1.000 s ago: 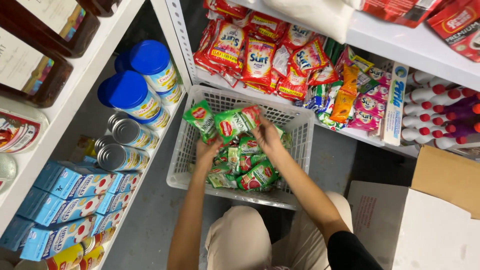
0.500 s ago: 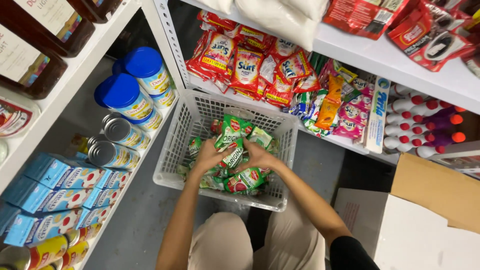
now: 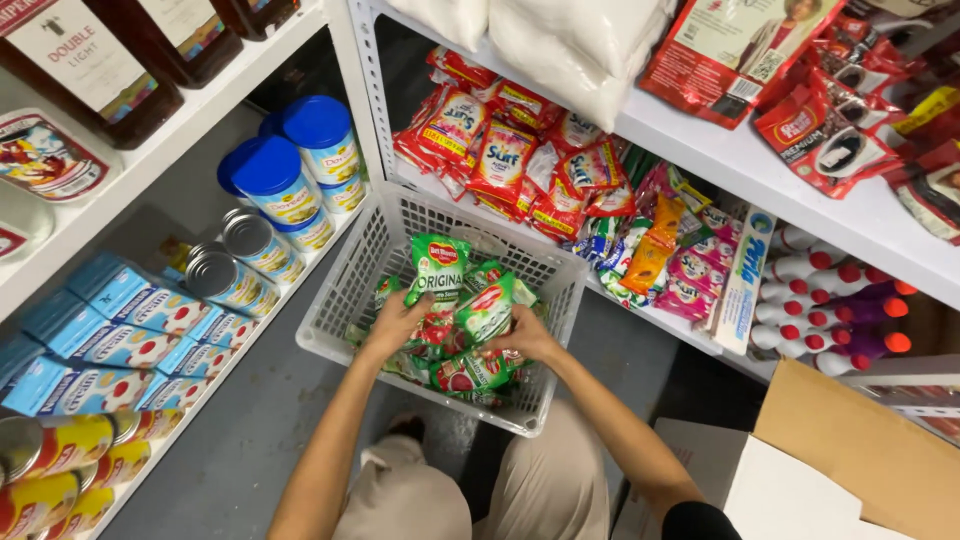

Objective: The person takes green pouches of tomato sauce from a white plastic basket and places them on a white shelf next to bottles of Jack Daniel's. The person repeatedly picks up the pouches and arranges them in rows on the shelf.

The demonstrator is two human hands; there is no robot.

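A white plastic basket [image 3: 352, 270] sits on the floor in front of me, holding several green and red sauce pouches [image 3: 470, 372]. My left hand [image 3: 396, 322] grips a bunch of these pouches, one green pouch [image 3: 437, 268] standing upright above my fingers. My right hand [image 3: 522, 337] holds another green and red pouch [image 3: 485, 308] pressed against the bunch. Both hands are inside the basket, close together over the pile.
Left shelves carry blue-lidded tubs [image 3: 272, 175], silver cans [image 3: 235, 280], blue cartons [image 3: 120, 330] and yellow tins [image 3: 45, 470]. Behind the basket lie red detergent sachets [image 3: 505, 150] and white bottles with red caps [image 3: 830, 290]. A cardboard box [image 3: 850, 450] stands at lower right.
My view shifted and the basket now appears lower left. My hands dropped from holding pouches apart above the basket to gathering them together into one bunch.
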